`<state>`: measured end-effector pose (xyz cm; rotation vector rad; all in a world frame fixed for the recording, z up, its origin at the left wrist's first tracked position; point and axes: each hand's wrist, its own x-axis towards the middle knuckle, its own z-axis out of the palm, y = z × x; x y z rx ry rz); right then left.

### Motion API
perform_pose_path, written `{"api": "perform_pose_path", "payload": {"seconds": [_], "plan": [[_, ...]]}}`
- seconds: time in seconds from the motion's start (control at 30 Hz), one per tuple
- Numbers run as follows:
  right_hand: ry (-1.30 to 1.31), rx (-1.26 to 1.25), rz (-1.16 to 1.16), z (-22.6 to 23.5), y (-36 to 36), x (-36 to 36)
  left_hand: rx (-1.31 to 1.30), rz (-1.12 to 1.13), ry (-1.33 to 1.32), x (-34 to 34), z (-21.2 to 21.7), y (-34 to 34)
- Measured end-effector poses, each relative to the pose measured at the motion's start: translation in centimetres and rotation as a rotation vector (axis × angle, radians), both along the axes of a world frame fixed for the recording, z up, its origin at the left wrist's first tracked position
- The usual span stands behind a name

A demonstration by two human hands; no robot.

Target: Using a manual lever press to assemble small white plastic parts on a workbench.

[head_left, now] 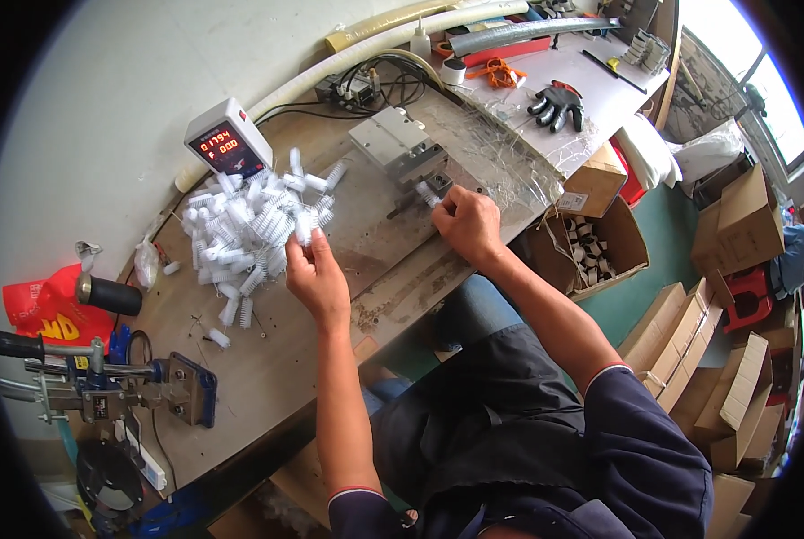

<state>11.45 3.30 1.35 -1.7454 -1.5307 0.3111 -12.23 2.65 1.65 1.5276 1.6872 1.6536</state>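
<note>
1. Bare left hand reaching forward from the lower edge, forearm stretched over a worn wooden bench.
2. Fingers pinched shut on one white spiral brush piece, at the near edge of a heap of white brush pieces.
3. Right hand bent at the wrist, fingertips closed on another small white piece just beside a grey metal machine block.
4. Open cardboard box beside the bench, holding more small pale parts.
</note>
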Motion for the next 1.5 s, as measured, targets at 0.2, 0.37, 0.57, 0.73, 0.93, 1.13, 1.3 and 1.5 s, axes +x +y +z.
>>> {"api": "perform_pose_path", "payload": {"seconds": [0.2,0.37,0.57,0.73,0.93,1.13,1.3,1.5], "plan": [[0.012,-0.025,-0.014,0.0,-0.1,-0.2,0.006,-0.009,0.055,0.0,-0.2,0.0],[0.016,-0.048,-0.009,0.2,-0.1,-0.2,0.036,-0.041,0.062,0.0,-0.3,0.0],[0.034,-0.023,-0.004,0.3,-0.1,-0.3,-0.003,-0.042,0.125,0.0,-0.5,0.0],[0.053,-0.017,-0.048,0.3,0.4,-0.4,0.036,-0.043,0.178,0.6,-0.6,0.1],[0.123,-0.017,-0.054,0.6,0.2,-0.1,-0.023,-0.053,0.321,1.6,-0.5,0.3],[0.137,0.064,-0.076,0.2,0.3,-0.1,-0.068,-0.275,0.428,5.0,0.5,1.1],[0.135,0.038,-0.057,0.3,0.3,0.0,-0.071,-0.36,0.54,6.3,0.4,1.8],[0.162,0.026,-0.05,0.5,0.2,-0.1,-0.026,-0.36,0.568,6.2,0.0,1.7]]}}
